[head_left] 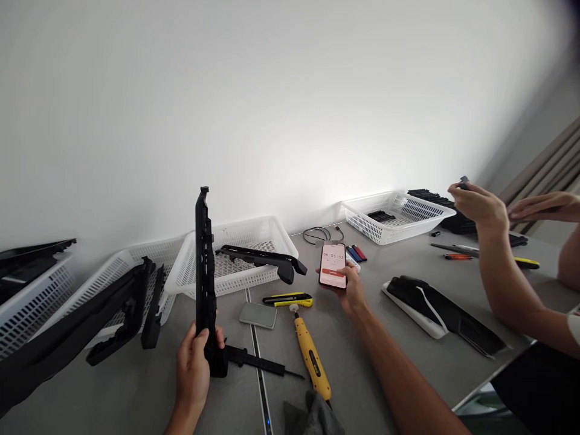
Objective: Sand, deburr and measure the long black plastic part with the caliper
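Note:
My left hand (194,362) is closed around the lower part of a long black plastic trim piece (205,272), held upright. Behind that hand, black calipers (258,360) lie on the table. Farther right, my right hand (352,292) grips a smartphone (332,267) by its lower right corner; its lit screen shows a running timer and a red button, with the thumb at the button. A yellow rotary tool (312,359) lies between my hands, just below a yellow utility knife (288,299). Left of the knife is a flat grey-green case or device (258,315).
White baskets (181,290) with black trim pieces (263,258) line the left and back; another basket (385,232) stands back right. A co-worker's hands (484,208) hold a small dark part at right. A black-and-white object (444,314) and grey cloth (312,417) lie on the table.

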Demonstrator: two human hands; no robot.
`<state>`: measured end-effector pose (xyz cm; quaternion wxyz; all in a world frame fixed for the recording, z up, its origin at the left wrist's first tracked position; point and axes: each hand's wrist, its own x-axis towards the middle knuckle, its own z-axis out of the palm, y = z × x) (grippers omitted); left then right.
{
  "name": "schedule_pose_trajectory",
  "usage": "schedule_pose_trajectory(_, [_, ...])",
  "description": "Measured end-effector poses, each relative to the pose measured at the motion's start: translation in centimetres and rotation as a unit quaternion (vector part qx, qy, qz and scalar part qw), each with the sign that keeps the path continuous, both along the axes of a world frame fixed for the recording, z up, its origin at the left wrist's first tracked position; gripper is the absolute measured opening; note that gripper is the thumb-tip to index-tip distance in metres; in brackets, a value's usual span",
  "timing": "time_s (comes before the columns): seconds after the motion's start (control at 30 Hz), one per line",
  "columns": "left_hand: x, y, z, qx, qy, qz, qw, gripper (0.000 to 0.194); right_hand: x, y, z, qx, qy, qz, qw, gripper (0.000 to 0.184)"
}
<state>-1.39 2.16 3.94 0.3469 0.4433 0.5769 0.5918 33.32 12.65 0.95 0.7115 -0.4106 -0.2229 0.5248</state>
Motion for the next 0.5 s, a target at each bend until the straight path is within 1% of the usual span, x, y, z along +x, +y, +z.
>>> schedule_pose_trajectory(0.17, [0.2, 0.0, 0.3, 0.003, -0.002, 0.001, 1.000, 0.042, -0.1, -0.3, 0.4, 0.006, 0.012, 0.020, 1.000, 0.057])
schedule_pose_trajectory(0.33, [0.3, -0.2, 0.4, -0.016, -0.004, 0.005, 1.000, 0.045, 0.1, 0.0, -0.1, 0.007, 0.021, 0.034, 0.999, 0.051])
schedule_pose_trajectory(0.5, [0.3, -0.2, 0.4, -0.013, 0.000, 0.003, 1.000, 0.045, 0.3, 0.5, -0.7, 0.014, 0.037, 0.025, 0.999, 0.045])
